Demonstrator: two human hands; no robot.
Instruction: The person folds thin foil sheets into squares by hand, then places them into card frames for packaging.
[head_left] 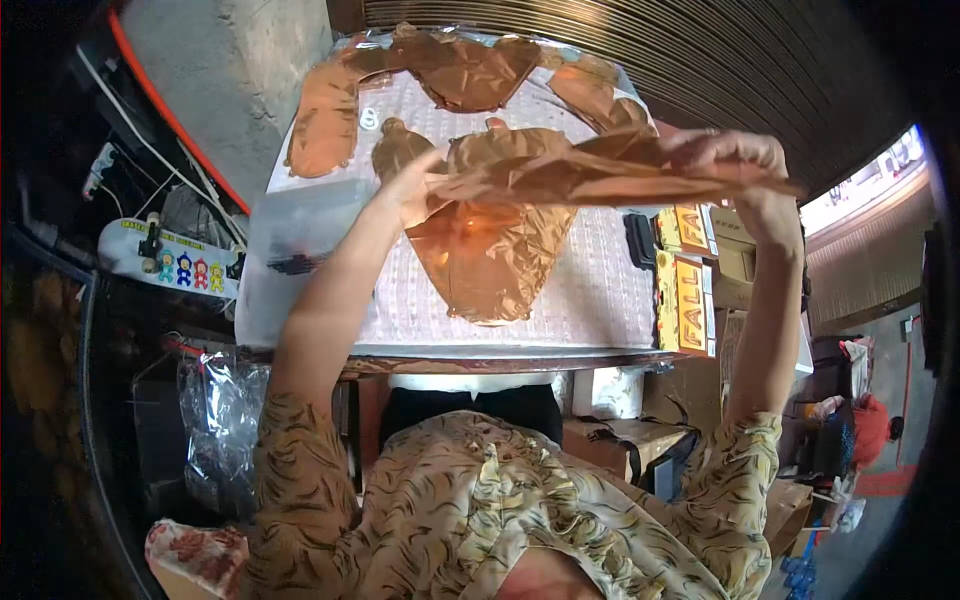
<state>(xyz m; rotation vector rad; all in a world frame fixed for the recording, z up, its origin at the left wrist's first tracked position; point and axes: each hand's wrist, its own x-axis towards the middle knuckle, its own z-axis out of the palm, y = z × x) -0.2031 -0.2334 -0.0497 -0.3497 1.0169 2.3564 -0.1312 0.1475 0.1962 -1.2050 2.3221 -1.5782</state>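
Note:
Above the table, both my hands stretch out a crumpled copper-coloured foil balloon, uninflated and seen nearly edge-on. My left hand pinches its left end. The right end is gripped in my right hand, fingers bent over the foil. Below it lies another flat foil balloon, wide at the top and narrowing toward me; the held foil hides part of it. At the far side rests a wrinkled foil piece, with a long rounded foil piece to its left and more foil to its right.
A pale textured cloth covers the table. Clear plastic lies on its left side. Packs marked FALL and a black object are at the right edge. A skateboard is left of the table; cardboard boxes stand right.

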